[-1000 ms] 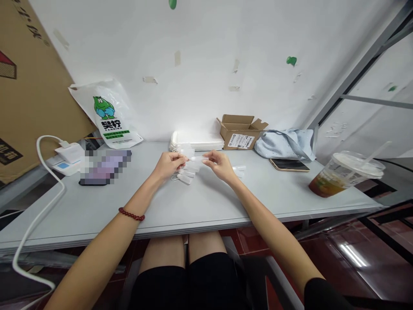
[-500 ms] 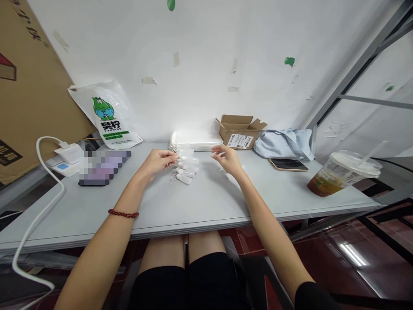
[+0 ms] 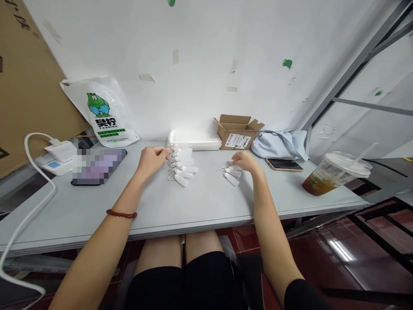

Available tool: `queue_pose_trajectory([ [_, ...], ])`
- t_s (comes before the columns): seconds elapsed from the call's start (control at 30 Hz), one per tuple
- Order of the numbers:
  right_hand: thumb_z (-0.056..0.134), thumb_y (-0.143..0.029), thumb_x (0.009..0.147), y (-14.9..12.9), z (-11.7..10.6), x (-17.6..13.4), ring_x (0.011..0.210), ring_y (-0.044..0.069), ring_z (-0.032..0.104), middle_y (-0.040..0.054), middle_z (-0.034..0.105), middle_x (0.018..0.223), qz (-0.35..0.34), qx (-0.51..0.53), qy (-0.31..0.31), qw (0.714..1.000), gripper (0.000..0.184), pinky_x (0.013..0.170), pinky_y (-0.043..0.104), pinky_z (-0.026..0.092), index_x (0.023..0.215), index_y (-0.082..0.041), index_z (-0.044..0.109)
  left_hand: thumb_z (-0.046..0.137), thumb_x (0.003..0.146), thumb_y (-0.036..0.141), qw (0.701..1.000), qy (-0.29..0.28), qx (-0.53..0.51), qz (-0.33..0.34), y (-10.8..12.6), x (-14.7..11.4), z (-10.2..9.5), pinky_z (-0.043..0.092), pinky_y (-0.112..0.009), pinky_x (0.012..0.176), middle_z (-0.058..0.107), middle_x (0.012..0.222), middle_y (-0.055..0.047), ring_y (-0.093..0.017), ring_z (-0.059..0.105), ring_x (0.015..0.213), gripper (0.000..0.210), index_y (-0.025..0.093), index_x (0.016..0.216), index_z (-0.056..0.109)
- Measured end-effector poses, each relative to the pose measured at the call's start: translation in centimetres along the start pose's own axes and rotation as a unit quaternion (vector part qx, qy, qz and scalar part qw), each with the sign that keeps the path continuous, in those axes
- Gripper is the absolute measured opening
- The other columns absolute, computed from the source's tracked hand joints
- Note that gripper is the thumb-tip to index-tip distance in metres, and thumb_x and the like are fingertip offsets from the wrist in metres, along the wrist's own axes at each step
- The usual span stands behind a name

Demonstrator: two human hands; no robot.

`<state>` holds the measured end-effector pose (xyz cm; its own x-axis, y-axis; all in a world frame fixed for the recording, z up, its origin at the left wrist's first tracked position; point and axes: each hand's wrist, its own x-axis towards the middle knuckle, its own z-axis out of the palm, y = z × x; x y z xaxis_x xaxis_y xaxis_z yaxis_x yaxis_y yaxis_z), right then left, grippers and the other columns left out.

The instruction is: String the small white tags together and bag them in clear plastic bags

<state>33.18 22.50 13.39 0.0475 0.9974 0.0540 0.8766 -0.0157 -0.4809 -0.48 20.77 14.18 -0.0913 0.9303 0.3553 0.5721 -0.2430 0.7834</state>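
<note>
A row of overlapping white tags (image 3: 183, 162) with looped strings lies on the table, left of the middle. At its left edge, the thumb and fingers of my left hand (image 3: 152, 160) are pinched together on a tag's string loop. A smaller group of white tags (image 3: 231, 178), also with string loops, lies farther right. My right hand (image 3: 246, 162) is over the upper end of this group, its fingers bent and closed on a tag there. The fingers partly hide that tag.
Behind the tags are a stack of white flat sheets or envelopes (image 3: 196, 141) and an open cardboard box (image 3: 238, 133). To the right are a blue cloth bag (image 3: 274, 143), a phone (image 3: 284, 164) and a drink cup (image 3: 335, 174). Another phone (image 3: 100, 167) and a charger (image 3: 61, 153) lie left.
My right hand has moved right and down to the smaller group of tags, uncovering part of it. My left hand has shifted slightly left along the row's loops. The view has shifted slightly.
</note>
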Motion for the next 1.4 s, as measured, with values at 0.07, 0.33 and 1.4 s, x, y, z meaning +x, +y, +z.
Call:
queue_pose_trajectory([
  [0.07, 0.066, -0.020, 0.073, 0.4, -0.5, -0.1, 0.075, 0.018, 0.062, 0.0104, 0.070, 0.089, 0.031, 0.004, -0.014, 0.999, 0.018, 0.065, 0.025, 0.044, 0.090, -0.012, 0.068, 0.053, 0.073, 0.040, 1.000, -0.011, 0.001, 0.008, 0.0, -0.1, 0.2, 0.035, -0.025, 0.053, 0.058, 0.051, -0.001, -0.014, 0.049, 0.050, 0.029, 0.016, 0.060, 0.066],
  [0.33, 0.068, -0.023, 0.072, 0.5, -0.9, -0.4, 0.068, 0.015, 0.060, 0.0086, 0.070, 0.084, 0.044, 0.035, -0.056, 0.997, 0.016, 0.058, 0.023, 0.043, 0.083, -0.013, 0.070, 0.053, 0.072, 0.037, 0.999, -0.043, 0.025, 0.012, 0.6, -0.5, 0.6, 0.033, -0.025, 0.055, 0.058, 0.051, -0.001, -0.013, 0.047, 0.050, 0.028, 0.016, 0.056, 0.063],
  [1.4, 0.059, -0.032, 0.076, -7.3, 5.1, -2.5, 0.071, 0.013, 0.053, 0.0034, 0.066, 0.093, -0.243, 0.289, -0.038, 0.925, 0.028, 0.068, 0.027, 0.042, 0.099, -0.016, 0.064, 0.067, 0.065, 0.044, 0.965, -0.164, -0.203, -0.043, 1.9, -1.5, 2.6, 0.031, -0.021, 0.042, 0.060, 0.066, -0.003, -0.008, 0.045, 0.048, 0.036, 0.013, 0.083, 0.069],
])
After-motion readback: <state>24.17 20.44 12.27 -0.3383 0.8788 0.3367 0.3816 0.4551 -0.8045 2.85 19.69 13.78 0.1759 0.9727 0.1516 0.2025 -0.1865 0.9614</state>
